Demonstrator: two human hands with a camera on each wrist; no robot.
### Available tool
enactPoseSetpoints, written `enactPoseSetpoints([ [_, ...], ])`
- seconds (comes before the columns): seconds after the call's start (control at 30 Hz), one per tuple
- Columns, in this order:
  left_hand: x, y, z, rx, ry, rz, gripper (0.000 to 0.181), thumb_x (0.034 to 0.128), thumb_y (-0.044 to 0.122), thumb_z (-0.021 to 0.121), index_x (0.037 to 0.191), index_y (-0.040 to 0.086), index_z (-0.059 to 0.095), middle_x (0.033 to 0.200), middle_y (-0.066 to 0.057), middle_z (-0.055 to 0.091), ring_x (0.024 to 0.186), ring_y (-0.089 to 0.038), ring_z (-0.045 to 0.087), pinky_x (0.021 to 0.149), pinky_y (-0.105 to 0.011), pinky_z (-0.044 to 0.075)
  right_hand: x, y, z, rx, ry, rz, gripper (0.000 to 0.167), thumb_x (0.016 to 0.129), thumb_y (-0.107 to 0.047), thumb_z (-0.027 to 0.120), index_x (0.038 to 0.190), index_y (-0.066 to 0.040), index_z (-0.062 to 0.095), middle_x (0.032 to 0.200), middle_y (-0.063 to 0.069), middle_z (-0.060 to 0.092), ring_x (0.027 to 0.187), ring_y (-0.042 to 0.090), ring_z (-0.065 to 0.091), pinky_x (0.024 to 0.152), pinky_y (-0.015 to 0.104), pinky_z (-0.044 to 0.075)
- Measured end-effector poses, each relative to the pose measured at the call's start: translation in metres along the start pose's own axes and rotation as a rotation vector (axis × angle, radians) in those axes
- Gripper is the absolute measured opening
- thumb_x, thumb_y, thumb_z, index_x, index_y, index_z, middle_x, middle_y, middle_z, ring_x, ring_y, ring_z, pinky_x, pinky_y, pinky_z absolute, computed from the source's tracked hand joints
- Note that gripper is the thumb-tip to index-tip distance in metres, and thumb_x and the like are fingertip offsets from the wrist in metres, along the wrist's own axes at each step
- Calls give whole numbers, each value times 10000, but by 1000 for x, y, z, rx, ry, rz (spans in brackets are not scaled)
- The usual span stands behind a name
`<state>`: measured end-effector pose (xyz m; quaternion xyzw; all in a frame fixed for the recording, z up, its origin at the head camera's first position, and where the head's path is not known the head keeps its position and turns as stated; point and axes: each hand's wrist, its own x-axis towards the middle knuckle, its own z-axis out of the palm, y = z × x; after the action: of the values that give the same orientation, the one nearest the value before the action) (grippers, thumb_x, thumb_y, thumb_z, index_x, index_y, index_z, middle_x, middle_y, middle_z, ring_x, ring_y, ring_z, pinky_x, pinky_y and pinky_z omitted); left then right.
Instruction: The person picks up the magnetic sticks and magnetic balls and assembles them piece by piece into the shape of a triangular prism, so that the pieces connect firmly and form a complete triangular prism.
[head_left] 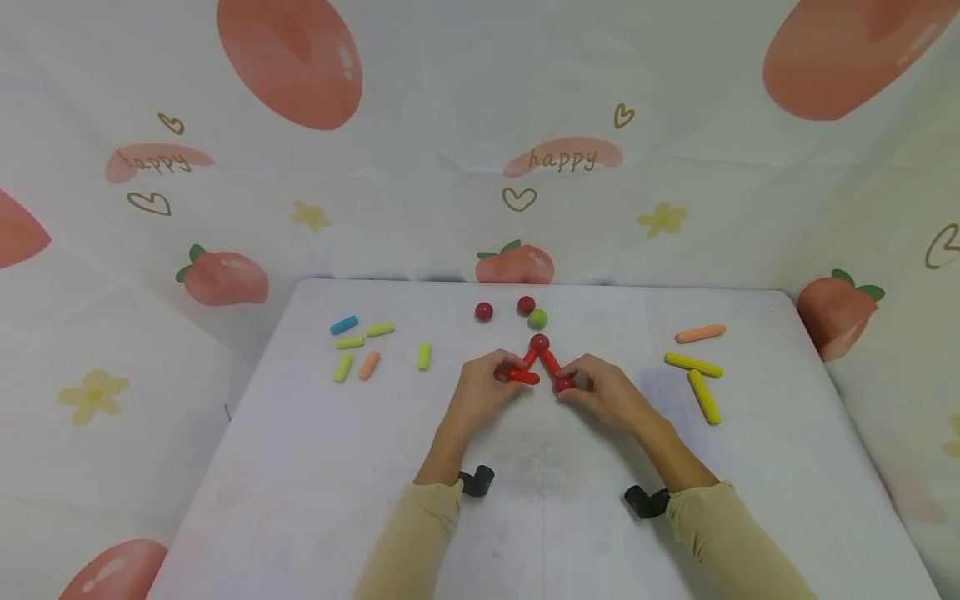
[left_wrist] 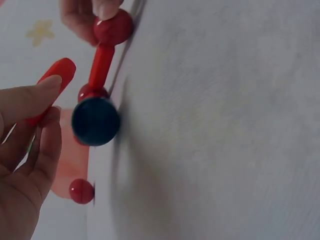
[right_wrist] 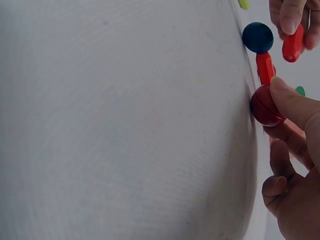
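Between thumb and fingers, my left hand [head_left: 482, 385] pinches a loose red stick [head_left: 525, 377], raised off the table in the left wrist view. My right hand [head_left: 606, 392] pinches a red ball [right_wrist: 267, 106] at the near end of a red stick [head_left: 551, 362]. That stick runs up to another red ball [head_left: 539, 342], where a second red stick [head_left: 530, 358] meets it to form a V. A dark blue ball [left_wrist: 96, 121] appears at the V's left end in both wrist views; the left hand hides it in the head view.
Beyond the V lie two red balls [head_left: 483, 312] and a green ball [head_left: 537, 318]. Several short sticks [head_left: 349, 342], blue, yellow-green and orange, are at left. On the right are an orange stick [head_left: 701, 334] and two yellow sticks [head_left: 704, 397]. A patterned cloth hangs behind.
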<state>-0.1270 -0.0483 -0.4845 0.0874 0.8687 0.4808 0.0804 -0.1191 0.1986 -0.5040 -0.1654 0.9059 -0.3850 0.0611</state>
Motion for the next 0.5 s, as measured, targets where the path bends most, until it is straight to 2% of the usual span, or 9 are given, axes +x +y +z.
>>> enactPoseSetpoints([
  [0.13,0,3,7,-4,11,23,309,847,87,824,1125,159,711,1058,17,724,898,-143,664,853,-260,598,-1,0,0,1,6,-11,325,865,-221,823,1171,-217,712,1085,-32,697,860,137,553,726,222,502],
  [0.27,1,5,11,41,29,32,283,845,145,837,1109,158,735,1055,-11,715,965,-155,635,881,-289,578,-1,0,-1,2,11,-9,325,864,-224,823,1171,-220,713,1079,-34,697,835,140,549,712,221,496],
  [0.4,2,5,15,146,84,28,253,808,255,876,1039,239,776,1008,-37,617,955,-167,497,788,-285,488,0,0,0,5,14,-18,315,862,-221,825,1158,-216,718,1069,-33,700,812,141,547,701,226,489],
  [0.5,3,3,20,181,115,31,242,781,299,894,999,267,791,974,-37,572,906,-156,452,725,-255,427,0,1,0,11,14,-17,302,862,-218,825,1147,-215,724,1062,-37,703,800,136,547,693,228,484],
])
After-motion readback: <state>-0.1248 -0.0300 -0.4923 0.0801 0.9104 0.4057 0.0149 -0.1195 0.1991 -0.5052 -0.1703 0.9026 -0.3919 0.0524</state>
